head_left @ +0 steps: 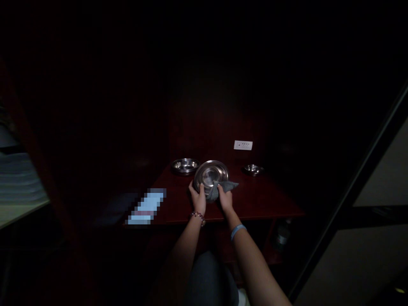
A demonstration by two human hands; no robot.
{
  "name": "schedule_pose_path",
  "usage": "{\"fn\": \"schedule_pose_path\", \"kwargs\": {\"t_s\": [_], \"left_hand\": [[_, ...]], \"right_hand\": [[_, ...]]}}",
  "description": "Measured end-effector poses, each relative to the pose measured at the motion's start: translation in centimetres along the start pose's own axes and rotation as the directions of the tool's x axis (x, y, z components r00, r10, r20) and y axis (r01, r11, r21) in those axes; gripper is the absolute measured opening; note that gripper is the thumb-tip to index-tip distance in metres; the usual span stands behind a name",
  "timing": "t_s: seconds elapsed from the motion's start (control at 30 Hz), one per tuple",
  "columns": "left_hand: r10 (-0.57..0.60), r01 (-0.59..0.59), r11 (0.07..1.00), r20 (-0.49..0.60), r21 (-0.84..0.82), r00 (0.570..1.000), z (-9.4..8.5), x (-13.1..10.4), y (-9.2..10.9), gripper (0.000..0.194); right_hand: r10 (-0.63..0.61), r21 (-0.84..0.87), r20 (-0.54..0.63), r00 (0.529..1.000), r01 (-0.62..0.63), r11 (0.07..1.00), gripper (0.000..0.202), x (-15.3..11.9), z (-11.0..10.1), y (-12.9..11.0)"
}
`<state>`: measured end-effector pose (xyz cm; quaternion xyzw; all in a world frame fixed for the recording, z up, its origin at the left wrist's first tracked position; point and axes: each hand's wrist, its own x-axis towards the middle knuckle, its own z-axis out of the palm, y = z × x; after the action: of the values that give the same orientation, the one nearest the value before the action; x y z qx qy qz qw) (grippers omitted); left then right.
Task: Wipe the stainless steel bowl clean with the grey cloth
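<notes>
My left hand (198, 197) grips the lower left rim of a shiny metal plate (211, 173), thumb on its face. The plate is tilted up towards me above the desk. A grey cloth (228, 185) is pinched in my right hand (225, 197) and pressed against the plate's lower right part, with one corner sticking out to the right. Behind the plate, to the left, a steel bowl (185, 166) stands on the desk. A smaller steel bowl (254, 170) stands at the back right.
The dark red desk (255, 199) has its front edge just below my hands. A blurred bright screen (147, 207) lies at the left. A white socket (243, 145) is on the back wall. A bottle (282, 236) stands on the lower shelf at right.
</notes>
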<state>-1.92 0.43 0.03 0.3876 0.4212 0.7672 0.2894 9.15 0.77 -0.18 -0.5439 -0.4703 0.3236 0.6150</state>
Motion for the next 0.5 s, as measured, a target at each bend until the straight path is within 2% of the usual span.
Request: {"fn": "schedule_pose_path", "kwargs": {"t_s": [0.2, 0.33, 0.5], "left_hand": [[-0.026, 0.031, 0.999, 0.145, -0.034, 0.989, 0.42, -0.04, -0.35, 0.043], [-0.019, 0.023, 1.000, 0.183, -0.015, 0.983, 0.50, 0.05, -0.80, 0.046], [0.052, -0.050, 0.999, 0.156, -0.013, 0.986, 0.35, 0.04, -0.68, 0.067]], "right_hand": [[-0.003, 0.045, 0.000, 1.000, 0.003, 0.999, 0.048, -0.08, -0.11, -0.02], [0.005, 0.038, -0.002, 1.000, -0.005, 0.999, 0.047, 0.07, -0.09, 0.15], [-0.009, 0.014, 0.019, 1.000, 0.008, 1.000, 0.045, 0.12, -0.03, 0.25]]}}
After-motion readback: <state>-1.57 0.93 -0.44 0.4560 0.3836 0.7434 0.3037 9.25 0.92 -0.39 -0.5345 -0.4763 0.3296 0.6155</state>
